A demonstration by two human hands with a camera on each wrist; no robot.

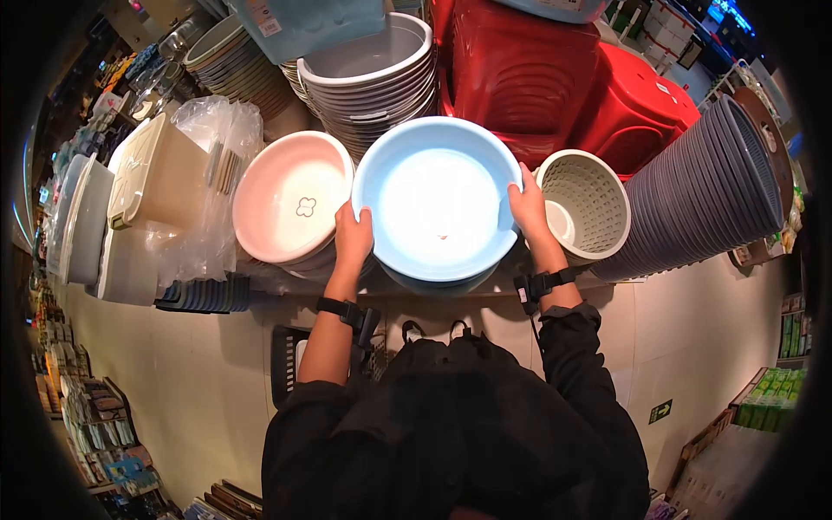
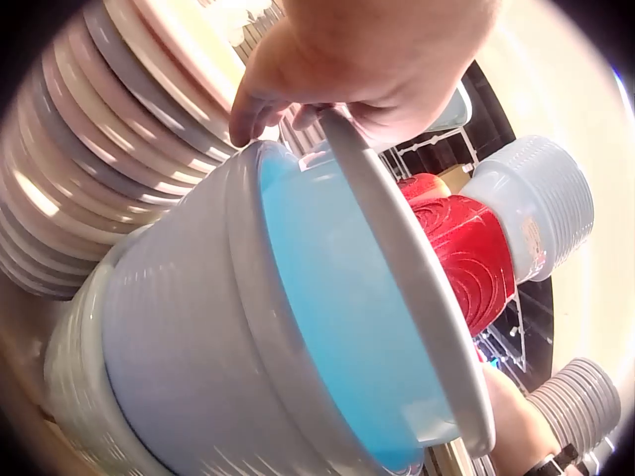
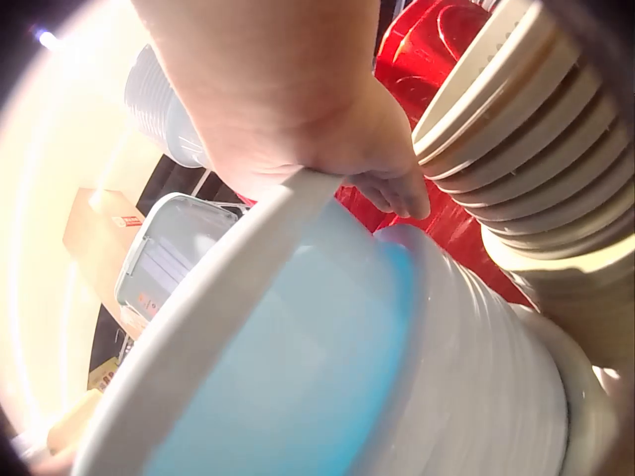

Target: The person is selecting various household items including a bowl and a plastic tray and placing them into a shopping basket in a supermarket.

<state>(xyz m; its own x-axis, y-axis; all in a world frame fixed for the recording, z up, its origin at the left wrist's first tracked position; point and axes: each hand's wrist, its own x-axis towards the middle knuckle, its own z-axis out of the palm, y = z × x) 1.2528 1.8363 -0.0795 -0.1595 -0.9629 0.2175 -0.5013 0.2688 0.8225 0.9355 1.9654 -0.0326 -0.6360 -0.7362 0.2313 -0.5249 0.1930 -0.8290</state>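
Observation:
A round light-blue basin [image 1: 438, 130] is between my two hands at the top of a stack of basins [image 2: 179, 307]. My left hand [image 1: 354, 232] grips its left rim, thumb over the edge and fingers curled beneath. At the opposite side, my right hand [image 1: 529, 206] holds the rim in the same manner. Both wrist views show a band of the basin's blue side between its rim and the stack's top rim, so it stands partly out of the stack. A pink basin [image 1: 277, 204] tops the stack beside my left hand. A pale perforated basket [image 1: 598, 208] is beside my right hand.
Behind stand stacked grey buckets [image 1: 373, 87] and red plastic stools [image 1: 529, 78]. A tall stack of dark bins [image 1: 693, 191] leans at the right. Lidded storage boxes [image 1: 152, 173] and clear plastic wrap [image 1: 195, 208] lie to the left. A black basket [image 1: 282, 364] is on the floor.

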